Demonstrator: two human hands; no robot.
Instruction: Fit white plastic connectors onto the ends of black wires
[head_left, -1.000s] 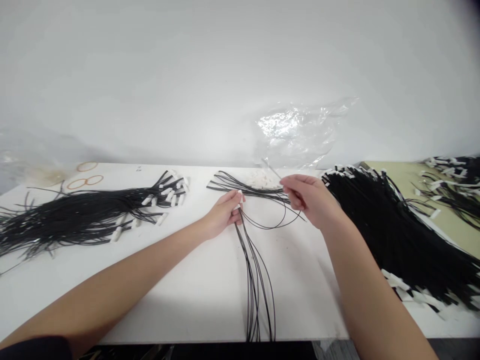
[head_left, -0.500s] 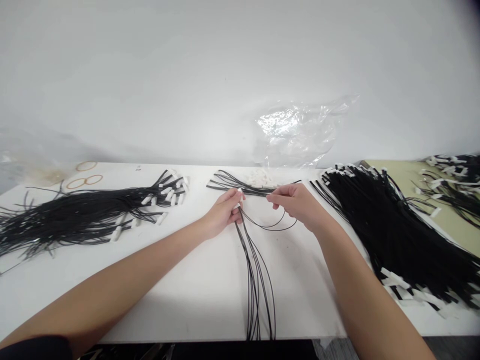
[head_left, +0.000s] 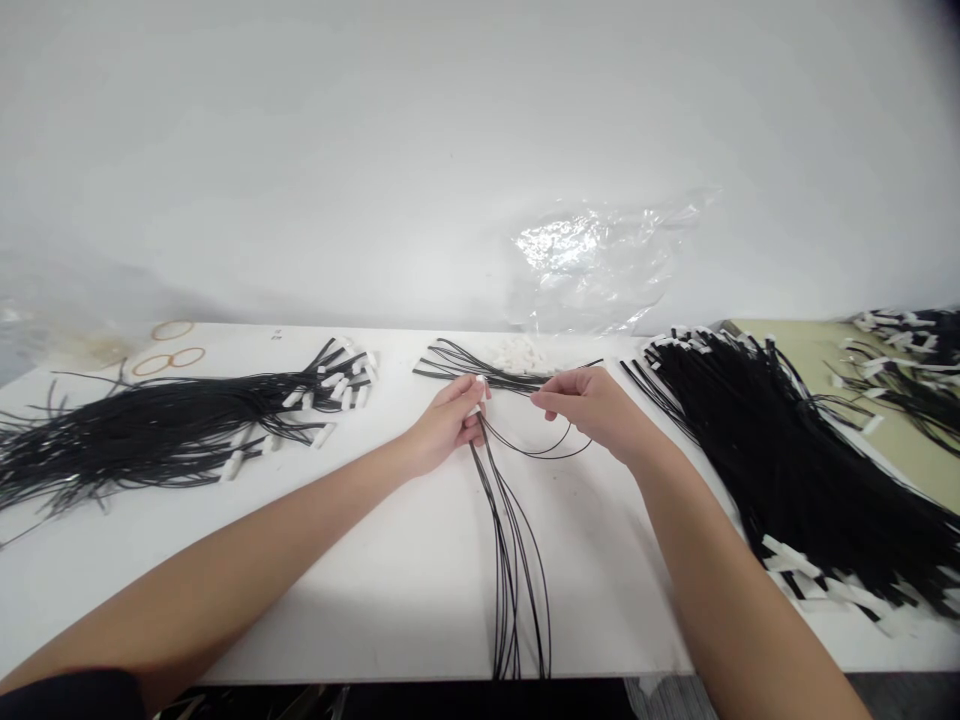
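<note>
My left hand (head_left: 439, 428) is closed on a small white connector (head_left: 475, 410), which its fingers partly cover. Thin black wires (head_left: 501, 545) run from there down over the table's front edge. Just to the right, my right hand (head_left: 589, 405) is closed in a pinch on a black wire (head_left: 540, 456) that curves across in a loop from the left hand. The wire's tip is hidden by the fingers. Behind both hands lies a loose bunch of black wires (head_left: 457, 358), beside a small pile of white connectors (head_left: 517, 353).
Black wires with white connectors (head_left: 202, 420) spread over the left of the white table (head_left: 360, 590). A thick bundle of black cables (head_left: 795, 450) covers the right. Clear plastic (head_left: 600, 260) stands at the back wall; rubber bands (head_left: 169, 362) lie back left.
</note>
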